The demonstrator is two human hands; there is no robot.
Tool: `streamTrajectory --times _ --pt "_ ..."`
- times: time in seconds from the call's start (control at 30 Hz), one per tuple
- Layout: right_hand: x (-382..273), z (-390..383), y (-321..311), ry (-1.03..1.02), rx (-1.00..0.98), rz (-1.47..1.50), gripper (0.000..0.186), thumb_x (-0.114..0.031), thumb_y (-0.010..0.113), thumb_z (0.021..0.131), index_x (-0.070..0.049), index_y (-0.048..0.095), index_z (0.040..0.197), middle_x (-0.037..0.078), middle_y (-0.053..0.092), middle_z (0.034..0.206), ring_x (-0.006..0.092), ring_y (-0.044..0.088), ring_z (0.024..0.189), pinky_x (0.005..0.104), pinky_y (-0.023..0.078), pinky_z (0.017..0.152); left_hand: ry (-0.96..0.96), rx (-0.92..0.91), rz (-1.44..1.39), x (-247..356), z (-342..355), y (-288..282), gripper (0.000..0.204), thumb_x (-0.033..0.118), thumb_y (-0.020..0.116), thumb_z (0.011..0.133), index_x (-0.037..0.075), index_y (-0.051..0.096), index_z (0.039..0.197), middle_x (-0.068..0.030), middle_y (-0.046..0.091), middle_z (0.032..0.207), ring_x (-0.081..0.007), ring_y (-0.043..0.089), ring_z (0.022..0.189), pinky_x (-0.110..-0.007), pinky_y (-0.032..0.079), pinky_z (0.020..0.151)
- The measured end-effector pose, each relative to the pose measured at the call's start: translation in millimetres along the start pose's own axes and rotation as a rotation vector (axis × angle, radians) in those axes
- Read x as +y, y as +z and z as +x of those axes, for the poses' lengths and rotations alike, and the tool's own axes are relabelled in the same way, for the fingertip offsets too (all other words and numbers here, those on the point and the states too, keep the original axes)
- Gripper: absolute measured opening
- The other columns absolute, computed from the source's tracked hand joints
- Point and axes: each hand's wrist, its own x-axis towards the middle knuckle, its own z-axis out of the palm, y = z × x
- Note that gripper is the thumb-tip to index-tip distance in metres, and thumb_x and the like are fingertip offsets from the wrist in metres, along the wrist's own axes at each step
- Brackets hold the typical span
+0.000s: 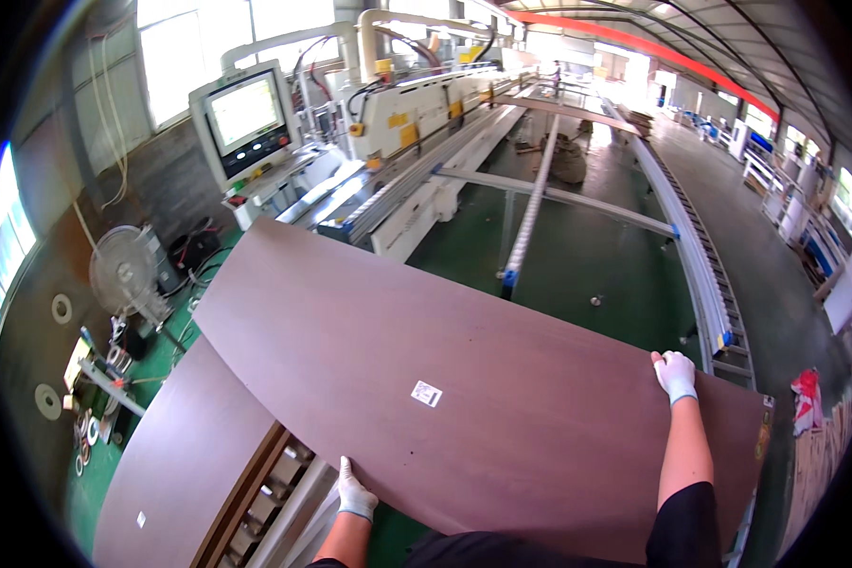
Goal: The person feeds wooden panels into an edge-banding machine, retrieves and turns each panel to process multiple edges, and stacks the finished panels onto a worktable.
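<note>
A long brown panel (530, 398) with a small white label (426, 393) stretches across in front of me. My left hand (355, 492), in a white glove, grips its near edge, with the thumb on top and the fingers hidden beneath. Farther out on the right, my right hand (675, 375), also gloved, is closed over the panel's far edge. The panel's left end overlaps a second brown panel (175, 445), which lies at the lower left on a stack of boards (246, 492).
Beyond the panel stands a long white machine (417, 118) with a control screen (244, 112) at its left end. Roller rails (677, 213) run away on the right. A standing fan (128, 270) and rolls of edging tape (87, 431) are at the left.
</note>
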Motion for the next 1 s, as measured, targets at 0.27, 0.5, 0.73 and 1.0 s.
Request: streamTrajectory --times 0.27,0.5,0.73,1.0 --pt "44 137 29 -0.009 0.052 0.004 0.048 -0.047 0.048 0.095 -0.005 0.070 0.091 0.019 0.069 0.100 0.0390 0.062 0.100 0.0486 0.047 0.090 0.071 -0.093 -0.049 -74 66 108 0.052 0.048 0.054 0.097 0.011 0.054 0.133 -0.0062 0.055 0.139 -0.0293 0.050 0.127 -0.052 0.036 0.110" --pt "80 246 58 0.007 -0.130 -0.045 0.051 -0.047 0.044 0.096 -0.003 0.070 0.097 0.023 0.067 0.106 0.0408 0.061 0.103 0.0491 0.047 0.093 0.019 0.051 -0.090 -128 74 213 0.048 0.045 0.058 0.096 0.008 0.057 0.128 -0.0076 0.060 0.132 -0.0302 0.054 0.122 -0.051 0.039 0.108" --pt "110 328 137 0.031 -0.214 -0.053 0.054 -0.047 0.038 0.098 -0.003 0.070 0.098 0.022 0.067 0.108 0.0425 0.060 0.106 0.0500 0.046 0.096 0.047 0.085 -0.060 -156 112 268 0.045 0.043 0.061 0.095 0.008 0.058 0.124 -0.0077 0.062 0.127 -0.0298 0.057 0.115 -0.051 0.043 0.102" --pt "83 365 179 0.051 -0.371 -0.062 0.060 -0.054 0.035 0.097 -0.004 0.069 0.106 0.021 0.066 0.115 0.0391 0.059 0.110 0.0455 0.043 0.099 0.041 0.172 0.017 -147 129 310 0.047 0.046 0.060 0.095 0.009 0.057 0.125 -0.0062 0.060 0.130 -0.0291 0.055 0.118 -0.051 0.042 0.103"
